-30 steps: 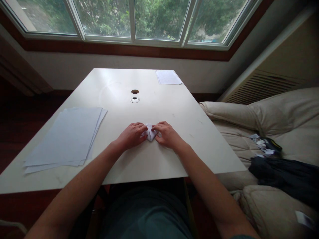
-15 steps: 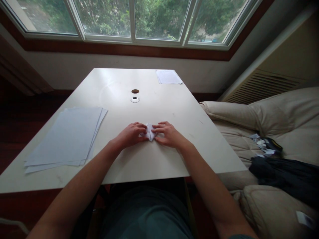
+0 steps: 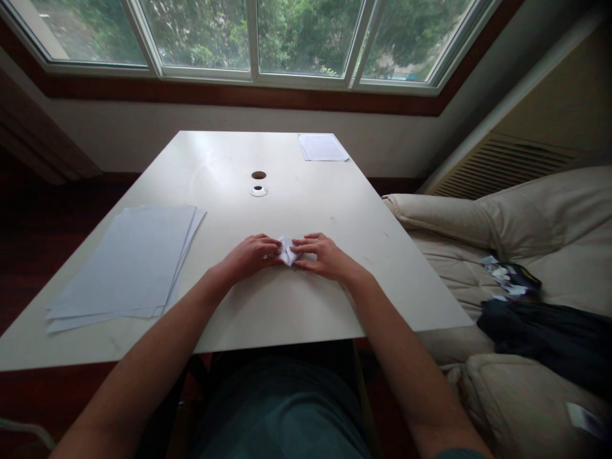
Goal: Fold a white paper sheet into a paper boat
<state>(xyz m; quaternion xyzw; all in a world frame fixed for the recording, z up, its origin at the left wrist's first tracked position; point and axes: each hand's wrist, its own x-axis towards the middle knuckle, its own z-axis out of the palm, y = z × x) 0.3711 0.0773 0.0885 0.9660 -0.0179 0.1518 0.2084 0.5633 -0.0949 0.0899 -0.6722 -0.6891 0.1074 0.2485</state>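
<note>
A small piece of folded white paper [image 3: 287,251] lies between my two hands near the middle of the white table [image 3: 306,306]. My left hand [image 3: 254,256] grips its left side, thumb at the near edge and fingers on top. On the opposite side, my right hand [image 3: 319,256] has its fingers over the paper and the thumb low at the near edge. A crease runs down the visible centre of the paper. Its outer sides are hidden under my fingers.
Loose white sheets [image 3: 129,261] are stacked at the table's left. More paper [image 3: 324,147] lies at the far right corner. A round hole [image 3: 259,175] and a grommet [image 3: 259,190] sit mid-table. To the right is a beige sofa [image 3: 535,217] with dark cloth [image 3: 549,338].
Both thumbs have shifted slightly, and the paper's near tip sits a little farther from me. My hands keep their hold on either side.
</note>
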